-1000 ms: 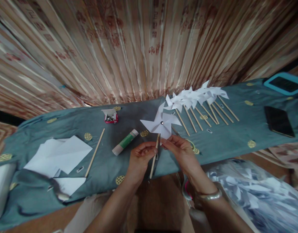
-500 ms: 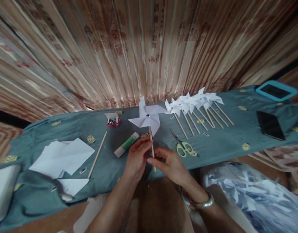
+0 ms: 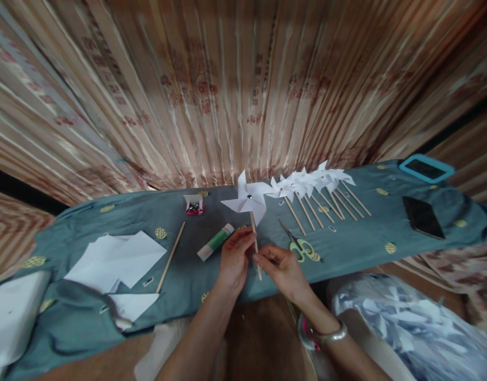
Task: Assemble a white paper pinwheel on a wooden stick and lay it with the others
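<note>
A white paper pinwheel (image 3: 252, 200) with a shiny pin at its centre stands up on a thin wooden stick, held over the near middle of the table. My left hand (image 3: 236, 257) pinches the stick just below the paper blades. Lower down, the fingertips of my right hand (image 3: 281, 267) close on the same stick. Left of my left hand lies a green-and-white glue stick (image 3: 215, 242). Scissors (image 3: 301, 246) with pale green handles rest beyond my right hand. Several finished pinwheels (image 3: 303, 182) lie in an overlapping row at the back right.
A red box of pins (image 3: 195, 205), a loose wooden stick (image 3: 171, 256) and white paper sheets (image 3: 116, 259) lie to the left. A blue-framed device (image 3: 426, 168) and a dark phone (image 3: 423, 217) are at right. A plastic bag of paper pieces (image 3: 414, 323) sits below the table's edge.
The view has tilted up and shifted slightly, so the table sits lower in the picture. Both hands keep their hold on the stick, and the pinwheel's blades have turned a little.
</note>
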`<state>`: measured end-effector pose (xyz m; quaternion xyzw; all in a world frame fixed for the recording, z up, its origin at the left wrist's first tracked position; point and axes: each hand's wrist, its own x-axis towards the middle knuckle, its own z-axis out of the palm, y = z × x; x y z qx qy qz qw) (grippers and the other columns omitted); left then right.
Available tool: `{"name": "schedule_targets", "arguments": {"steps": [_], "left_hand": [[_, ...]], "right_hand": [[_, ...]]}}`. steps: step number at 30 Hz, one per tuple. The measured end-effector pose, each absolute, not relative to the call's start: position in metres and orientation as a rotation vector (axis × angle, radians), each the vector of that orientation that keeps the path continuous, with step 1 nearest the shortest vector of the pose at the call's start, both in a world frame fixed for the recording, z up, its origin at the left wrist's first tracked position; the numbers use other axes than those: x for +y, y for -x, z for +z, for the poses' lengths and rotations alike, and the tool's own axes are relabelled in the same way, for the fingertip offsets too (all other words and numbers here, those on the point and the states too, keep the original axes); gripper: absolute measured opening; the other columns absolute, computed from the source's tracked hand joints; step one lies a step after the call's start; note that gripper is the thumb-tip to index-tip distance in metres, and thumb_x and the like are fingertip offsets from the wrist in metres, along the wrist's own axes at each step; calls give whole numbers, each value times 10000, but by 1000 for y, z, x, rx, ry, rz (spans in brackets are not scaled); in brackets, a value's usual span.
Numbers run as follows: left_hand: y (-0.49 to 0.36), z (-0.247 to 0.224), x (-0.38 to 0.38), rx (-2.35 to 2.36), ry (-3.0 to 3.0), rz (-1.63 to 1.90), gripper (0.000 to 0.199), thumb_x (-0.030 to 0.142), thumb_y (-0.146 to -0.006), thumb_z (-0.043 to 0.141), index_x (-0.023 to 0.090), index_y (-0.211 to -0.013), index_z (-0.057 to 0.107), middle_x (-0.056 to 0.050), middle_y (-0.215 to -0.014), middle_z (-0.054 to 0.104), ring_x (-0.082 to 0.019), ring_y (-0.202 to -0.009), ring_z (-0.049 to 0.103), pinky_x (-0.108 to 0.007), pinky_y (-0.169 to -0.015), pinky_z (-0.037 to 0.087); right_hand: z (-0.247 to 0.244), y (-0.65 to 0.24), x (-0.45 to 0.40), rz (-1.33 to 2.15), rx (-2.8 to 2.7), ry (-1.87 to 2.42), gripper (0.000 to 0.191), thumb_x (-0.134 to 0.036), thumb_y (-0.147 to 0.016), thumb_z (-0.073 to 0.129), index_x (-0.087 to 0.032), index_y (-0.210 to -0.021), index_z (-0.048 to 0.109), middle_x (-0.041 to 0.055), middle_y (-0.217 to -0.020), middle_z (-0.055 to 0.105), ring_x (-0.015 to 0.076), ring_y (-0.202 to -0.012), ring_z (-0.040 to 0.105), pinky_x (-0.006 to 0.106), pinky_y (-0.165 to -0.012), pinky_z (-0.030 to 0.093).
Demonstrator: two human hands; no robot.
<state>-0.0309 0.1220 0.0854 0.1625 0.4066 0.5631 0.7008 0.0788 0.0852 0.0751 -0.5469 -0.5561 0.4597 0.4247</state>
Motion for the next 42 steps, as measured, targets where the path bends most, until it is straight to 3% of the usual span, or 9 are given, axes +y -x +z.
{"name": "schedule_targets", "arguments": {"steps": [7, 13, 17, 22, 33, 42], "left_hand": [[36, 88, 115, 906, -321, 1243, 263, 237, -560, 773, 168, -806, 708, -25, -817, 672, -101, -693, 564, -227, -658, 416], [40, 92, 112, 919, -323, 1227, 207, 225, -607, 740, 181, -807, 711, -24, -849, 660, -94, -707, 567, -218, -672, 418], [41, 92, 110, 912, -324, 1219, 234, 244, -587, 757, 175, -808, 716, -26, -832, 664, -93, -703, 572, -220, -678, 417], [41, 90, 109, 904, -320, 1212, 282, 261, -546, 788, 167, -804, 723, -38, -821, 672, -102, -698, 582, -223, -673, 415], [38, 90, 108, 909, -353, 1188, 189, 218, -607, 744, 182, -790, 713, -41, -824, 667, -113, -690, 573, -252, -702, 418], [35, 91, 106, 894, -351, 1176, 235, 234, -585, 772, 172, -804, 717, -32, -809, 666, -99, -687, 572, -245, -722, 416]], "right_hand": [[81, -101, 99, 922, -1560, 1539, 302, -427, -791, 560, -169, -637, 588, -42, -509, 459, 95, -474, 402, 218, -463, 292], [88, -151, 129, 515, -1817, 1819, 332, -419, -844, 488, -190, -645, 623, -6, -537, 588, 128, -498, 524, 230, -519, 345], [84, -176, 154, 163, -2132, 2196, 254, -347, -876, 477, -200, -825, 678, 57, -779, 711, 180, -689, 637, 245, -577, 360], [72, -184, 172, 121, -2214, 2317, 260, -324, -890, 483, -167, -853, 688, 123, -840, 713, 224, -750, 652, 276, -611, 368], [62, -178, 179, 106, -2287, 2397, 283, -339, -895, 466, -158, -868, 682, 139, -867, 697, 239, -817, 647, 295, -664, 395], [61, -176, 184, 70, -2324, 2453, 286, -343, -902, 468, -140, -873, 666, 155, -893, 693, 252, -866, 648, 300, -686, 420]]}}
